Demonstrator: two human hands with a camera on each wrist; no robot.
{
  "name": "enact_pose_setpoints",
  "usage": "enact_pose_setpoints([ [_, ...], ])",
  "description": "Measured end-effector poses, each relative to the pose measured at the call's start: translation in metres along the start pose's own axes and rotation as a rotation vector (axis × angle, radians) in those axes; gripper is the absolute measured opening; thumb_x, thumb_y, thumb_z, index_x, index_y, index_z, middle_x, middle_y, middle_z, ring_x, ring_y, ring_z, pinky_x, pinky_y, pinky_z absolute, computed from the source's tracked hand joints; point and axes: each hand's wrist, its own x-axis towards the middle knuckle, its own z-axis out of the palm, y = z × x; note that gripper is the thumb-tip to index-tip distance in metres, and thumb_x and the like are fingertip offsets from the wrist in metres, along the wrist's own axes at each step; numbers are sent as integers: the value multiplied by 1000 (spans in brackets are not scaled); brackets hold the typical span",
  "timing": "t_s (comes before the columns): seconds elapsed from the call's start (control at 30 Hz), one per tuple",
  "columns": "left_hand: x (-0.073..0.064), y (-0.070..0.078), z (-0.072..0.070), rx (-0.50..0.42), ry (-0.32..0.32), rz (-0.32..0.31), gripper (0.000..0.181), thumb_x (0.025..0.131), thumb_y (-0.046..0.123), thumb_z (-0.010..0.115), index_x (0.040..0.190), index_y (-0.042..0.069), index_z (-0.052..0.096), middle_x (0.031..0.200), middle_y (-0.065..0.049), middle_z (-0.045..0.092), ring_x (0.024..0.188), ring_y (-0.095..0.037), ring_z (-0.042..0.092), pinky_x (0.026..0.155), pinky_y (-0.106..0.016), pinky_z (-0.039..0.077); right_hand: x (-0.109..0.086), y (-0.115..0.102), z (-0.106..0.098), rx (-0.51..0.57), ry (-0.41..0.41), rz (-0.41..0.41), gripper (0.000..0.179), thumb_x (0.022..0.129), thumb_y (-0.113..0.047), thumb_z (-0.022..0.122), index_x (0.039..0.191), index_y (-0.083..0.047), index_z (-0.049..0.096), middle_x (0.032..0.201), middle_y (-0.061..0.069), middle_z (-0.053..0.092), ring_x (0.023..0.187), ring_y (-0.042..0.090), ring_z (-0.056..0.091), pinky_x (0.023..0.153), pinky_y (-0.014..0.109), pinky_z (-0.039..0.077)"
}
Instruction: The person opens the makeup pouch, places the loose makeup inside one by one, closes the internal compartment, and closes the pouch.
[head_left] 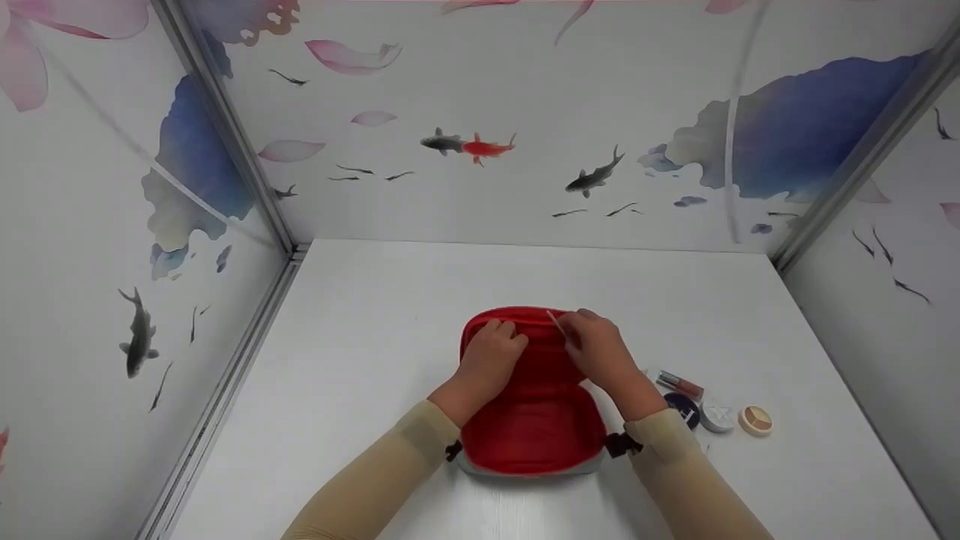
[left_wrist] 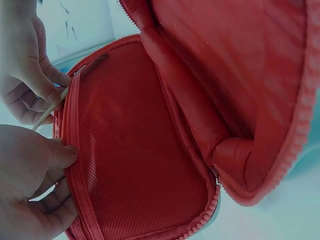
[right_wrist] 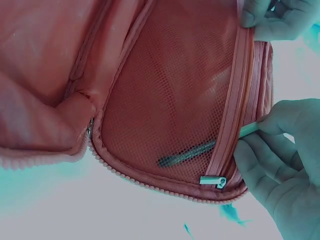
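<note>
A red cosmetic bag point(head_left: 529, 439) lies unzipped on the white table with its lid raised at the far side. Inside the lid is a mesh pocket point(left_wrist: 135, 150), its zip undone and the zip pull point(right_wrist: 214, 180) at one end. My left hand point(head_left: 491, 364) pinches the pocket's edge and the lid's rim between thumb and fingers. Over at the rim's right part, my right hand point(head_left: 600, 349) pinches the pale handle of a slim makeup brush point(right_wrist: 192, 152). The brush's dark bristle end shows through the mesh, inside the pocket, while the handle sticks out past the zip.
Right of the bag, near my right forearm, lie a lip gloss tube point(head_left: 681, 384), a dark round compact point(head_left: 685, 409), a white round case point(head_left: 718, 418) and a small round palette point(head_left: 756, 421). Patterned wall panels point(head_left: 525, 195) enclose the table.
</note>
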Motion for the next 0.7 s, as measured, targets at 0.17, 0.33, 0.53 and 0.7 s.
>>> enact_pose_setpoints([
  [0.17, -2, 1, 2, 45, 44, 5, 7, 97, 14, 78, 104, 14, 76, 99, -4, 69, 95, -18, 64, 87, -28, 60, -3, -5, 5, -11, -31, -6, 20, 94, 2, 74, 110, -10, 76, 104, 9, 74, 95, 26, 73, 84, 43, 64],
  [0.33, -2, 1, 5, 124, 114, 22, 3, 96, 13, 79, 97, 15, 76, 95, -3, 68, 89, -18, 63, 84, -28, 60, -3, -7, 8, -33, -26, -2, 17, 96, -1, 75, 111, -9, 78, 106, 10, 76, 98, 26, 74, 87, 44, 64],
  [0.53, -3, 0, 7, 143, 126, 34, 1, 99, 16, 76, 99, 15, 77, 94, -3, 69, 88, -17, 63, 82, -27, 59, -3, -7, 10, -56, -32, 14, 18, 97, -2, 74, 113, -9, 79, 106, 10, 77, 99, 27, 74, 91, 45, 64],
  [0.7, -3, 0, 7, 145, 103, 27, 4, 100, 17, 75, 99, 15, 78, 95, -3, 69, 89, -17, 64, 83, -27, 60, -3, -7, 9, -55, -40, 33, 19, 98, -3, 73, 114, -10, 78, 107, 10, 77, 101, 27, 74, 92, 46, 63],
])
